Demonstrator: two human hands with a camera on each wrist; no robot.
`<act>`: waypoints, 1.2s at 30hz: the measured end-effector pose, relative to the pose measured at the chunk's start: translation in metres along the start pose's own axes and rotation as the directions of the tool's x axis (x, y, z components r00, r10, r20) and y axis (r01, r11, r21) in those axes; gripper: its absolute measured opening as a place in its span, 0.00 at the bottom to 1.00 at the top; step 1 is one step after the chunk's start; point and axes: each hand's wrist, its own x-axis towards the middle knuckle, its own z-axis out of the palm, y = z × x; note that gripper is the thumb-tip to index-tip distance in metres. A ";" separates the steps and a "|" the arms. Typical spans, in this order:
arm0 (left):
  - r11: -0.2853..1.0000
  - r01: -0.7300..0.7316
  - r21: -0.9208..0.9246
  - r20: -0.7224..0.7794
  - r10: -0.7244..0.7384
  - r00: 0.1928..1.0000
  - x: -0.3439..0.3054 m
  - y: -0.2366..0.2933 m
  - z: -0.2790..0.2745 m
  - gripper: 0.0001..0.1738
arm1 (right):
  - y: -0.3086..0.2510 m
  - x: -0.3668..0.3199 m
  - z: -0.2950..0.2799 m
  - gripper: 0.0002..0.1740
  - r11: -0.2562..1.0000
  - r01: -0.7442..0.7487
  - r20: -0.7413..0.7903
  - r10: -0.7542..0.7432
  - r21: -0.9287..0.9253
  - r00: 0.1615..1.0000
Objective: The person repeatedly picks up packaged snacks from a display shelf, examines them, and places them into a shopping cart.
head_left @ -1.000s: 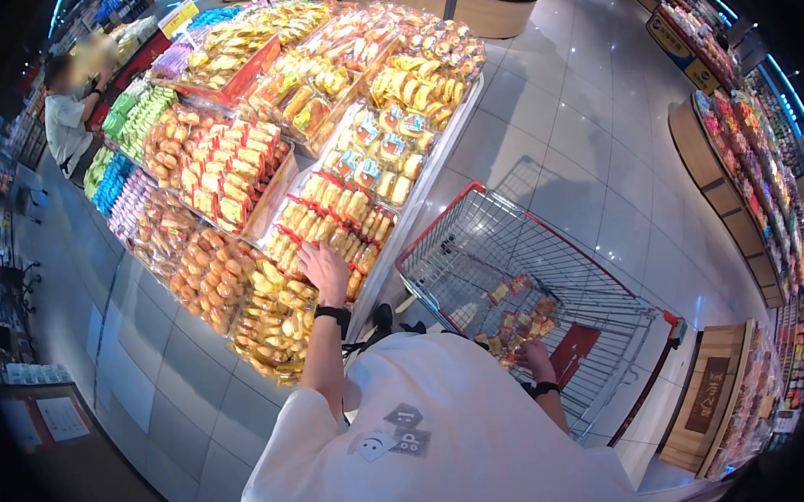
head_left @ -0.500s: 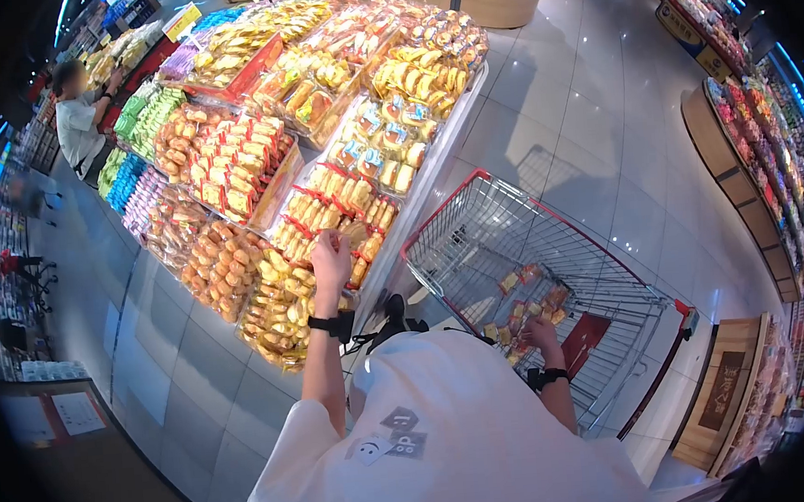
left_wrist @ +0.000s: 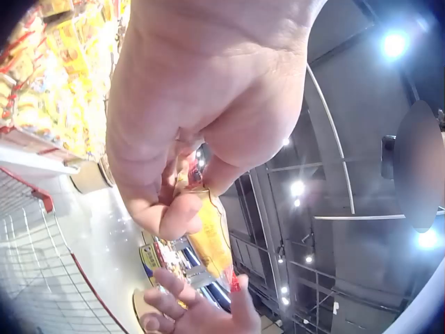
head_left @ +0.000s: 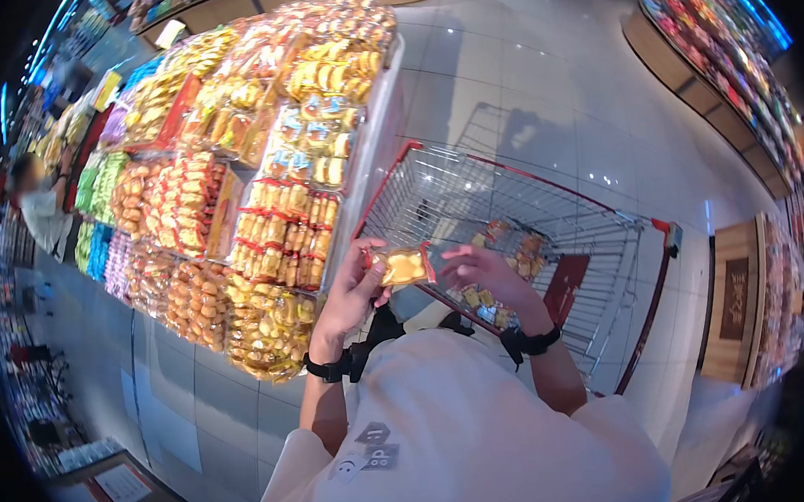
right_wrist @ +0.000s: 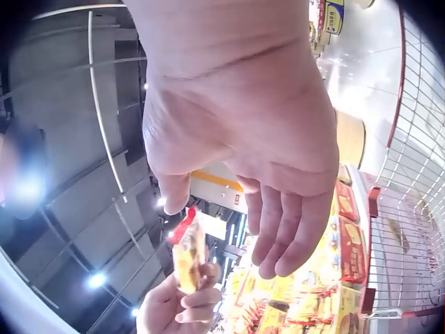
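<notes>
In front of my chest my left hand (head_left: pixel 354 292) pinches one end of a packaged bread (head_left: pixel 405 268), a golden piece in clear wrap with red ends. My right hand (head_left: pixel 488 278) is at the packet's other end, fingers relaxed and apart. In the right wrist view, its thumb (right_wrist: pixel 175 193) lies right at the red tip of the packaged bread (right_wrist: pixel 189 257). The left wrist view shows my left thumb and curled fingers (left_wrist: pixel 182 216) on the wrapper. To the left is the bin of similar red-ended packets (head_left: pixel 284 231).
A shopping cart (head_left: pixel 556 193) with several small packets (head_left: pixel 528 256) in its basket stands right of the display stand (head_left: pixel 371 141), which is heaped with wrapped breads. Another person (head_left: pixel 45 211) stands at the far left. A curved shelf unit (head_left: pixel 699 100) is at the right.
My left hand has moved from the bread bin to the right, bringing one packet to my chest. My right hand has risen from the cart's packets toward it. The head view has turned right.
</notes>
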 end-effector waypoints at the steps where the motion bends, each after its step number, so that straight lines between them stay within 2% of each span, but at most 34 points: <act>1: 1.000 0.016 0.001 0.017 -0.016 1.000 0.002 -0.005 0.009 0.16 | -0.004 -0.003 0.008 0.19 0.998 0.059 0.023 -0.058 -0.016 0.998; 2: 0.998 0.029 0.048 0.053 -0.031 0.998 0.004 -0.008 0.017 0.17 | -0.007 -0.009 0.013 0.20 0.992 0.119 0.051 -0.117 -0.033 0.992; 5: 0.988 0.067 0.142 0.117 -0.084 0.990 0.009 -0.014 0.034 0.21 | -0.011 -0.028 0.019 0.20 0.994 0.114 0.070 -0.114 0.000 0.991; 7: 0.979 0.051 0.195 0.153 -0.082 0.985 0.011 -0.021 0.041 0.25 | -0.006 -0.038 0.017 0.19 0.995 0.095 0.016 -0.094 -0.033 0.995; 8: 0.979 0.057 0.195 0.157 -0.089 0.984 0.012 -0.027 0.046 0.25 | -0.006 -0.044 0.016 0.19 0.998 0.031 -0.005 -0.031 -0.051 0.999; 9: 0.969 -0.028 0.247 0.160 -0.012 0.987 0.013 -0.034 0.051 0.26 | -0.004 -0.049 0.015 0.19 0.997 -0.034 -0.025 0.032 -0.068 0.999; 10: 0.948 -0.113 0.298 0.164 0.066 0.984 0.013 -0.041 0.056 0.27 | -0.001 -0.053 0.014 0.19 0.997 -0.038 -0.028 0.037 -0.064 0.999; 13: 0.924 -0.105 0.367 0.126 0.062 0.990 0.013 -0.052 0.064 0.25 | 0.008 -0.062 0.013 0.17 0.998 -0.064 -0.027 0.064 0.001 0.998; 16: 0.932 -0.024 0.361 0.095 -0.011 0.995 0.006 -0.052 0.074 0.22 | 0.015 -0.070 0.012 0.17 1.000 -0.018 -0.036 0.018 0.008 0.999; 19: 0.941 -0.007 0.339 0.091 -0.025 0.996 0.003 -0.064 0.073 0.21 | 0.014 -0.077 0.014 0.16 0.996 -0.010 -0.038 0.006 -0.090 0.999; 25: 0.957 -0.006 0.291 0.091 -0.022 0.996 -0.003 -0.082 0.076 0.21 | 0.034 -0.081 0.006 0.15 0.999 -0.015 -0.066 0.012 -0.038 0.998; 28: 0.933 -0.045 0.358 0.099 0.010 0.995 -0.006 -0.086 0.079 0.20 | 0.041 -0.087 -0.001 0.15 0.997 -0.007 -0.056 0.003 -0.078 0.998; 29: 0.932 -0.043 0.360 0.105 0.005 0.994 -0.007 -0.085 0.080 0.20 | 0.041 -0.087 -0.005 0.15 0.999 0.017 -0.081 -0.021 -0.050 0.996; 31: 0.930 0.073 0.360 0.038 -0.093 0.995 -0.007 -0.079 0.080 0.20 | 0.044 -0.088 -0.019 0.15 0.999 0.042 -0.111 -0.045 -0.022 0.993; 33: 0.922 0.057 0.383 0.029 -0.074 0.997 -0.006 -0.083 0.074 0.19 | 0.061 -0.084 -0.043 0.13 0.989 0.031 -0.401 0.031 0.146 0.916; 34: 0.913 0.041 0.406 0.016 -0.052 0.999 -0.005 -0.085 0.071 0.19 | 0.076 -0.080 -0.060 0.13 0.989 0.033 -0.403 0.028 0.144 0.915; 36: 0.913 0.044 0.406 0.019 -0.056 0.998 -0.005 -0.087 0.067 0.19 | 0.111 -0.076 -0.096 0.14 0.904 0.033 -0.527 0.219 0.427 0.821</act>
